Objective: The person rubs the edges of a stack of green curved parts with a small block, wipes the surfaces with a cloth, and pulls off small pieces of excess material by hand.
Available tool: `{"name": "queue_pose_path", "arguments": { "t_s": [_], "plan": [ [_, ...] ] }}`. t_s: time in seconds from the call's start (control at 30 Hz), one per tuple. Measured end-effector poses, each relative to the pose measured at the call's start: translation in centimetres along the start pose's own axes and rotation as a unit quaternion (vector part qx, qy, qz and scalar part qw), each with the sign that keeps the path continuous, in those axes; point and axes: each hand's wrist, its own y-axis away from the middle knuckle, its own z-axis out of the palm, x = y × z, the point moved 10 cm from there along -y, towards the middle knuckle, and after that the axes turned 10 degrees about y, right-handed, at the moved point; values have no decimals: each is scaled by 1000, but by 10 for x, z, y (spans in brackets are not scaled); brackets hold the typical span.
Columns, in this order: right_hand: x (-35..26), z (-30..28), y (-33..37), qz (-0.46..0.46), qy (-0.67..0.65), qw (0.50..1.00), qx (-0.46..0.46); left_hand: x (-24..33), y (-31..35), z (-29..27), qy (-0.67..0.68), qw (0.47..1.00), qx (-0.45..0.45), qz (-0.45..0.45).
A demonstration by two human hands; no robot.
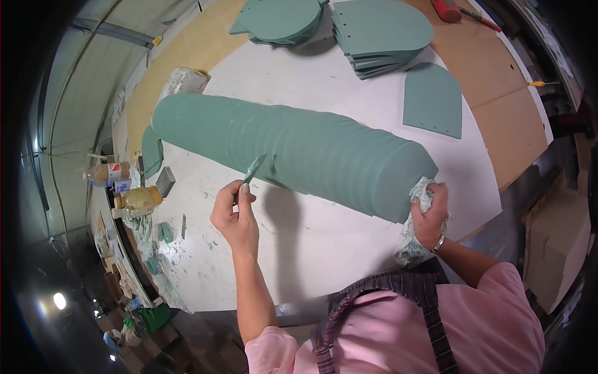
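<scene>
A long row of green rounded-end panels (280,143), standing pressed face to face, lies across the white tabletop. My left hand (235,209) is closed around the handle of a small putty knife (254,167), its blade smeared with pale green paste. That blade points up at the near side of the row, by a small dark mark or its shadow; whether it touches I cannot tell. At the row's right end my right hand (431,215) grips a crumpled white rag (411,240) with green stains, against or close to the last panel.
Two stacks of green panels (386,31) (280,19) stand at the back, with a single panel (433,103) nearer. Bottles (138,198), a grey block (165,182) and a thin blade (184,226) lie at left. A red tool (446,10) rests back right; a cardboard box (554,240) stands below.
</scene>
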Motion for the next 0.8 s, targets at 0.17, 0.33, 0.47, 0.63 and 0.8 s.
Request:
{"name": "queue_pose_path", "arguments": {
  "t_s": [0.17, 0.33, 0.47, 0.63, 0.8],
  "plan": [
    [-2, -1, -3, -33, -24, 999, -18, 11, 14, 15, 7, 1000, 3, -22],
    [-5, 0, -5, -54, -42, 997, -38, 21, 19, 29, 24, 999, -2, -27],
    [-7, -1, -7, -69, -52, 995, -43, 24, 22, 44, 42, 998, -11, -42],
    [6, 3, -19, -29, -107, 983, -145, 23, 26, 56, 70, 995, -31, -67],
    [-8, -17, -78, -97, -53, 987, -121, 22, 27, 52, 76, 994, -13, -81]
  ]
}}
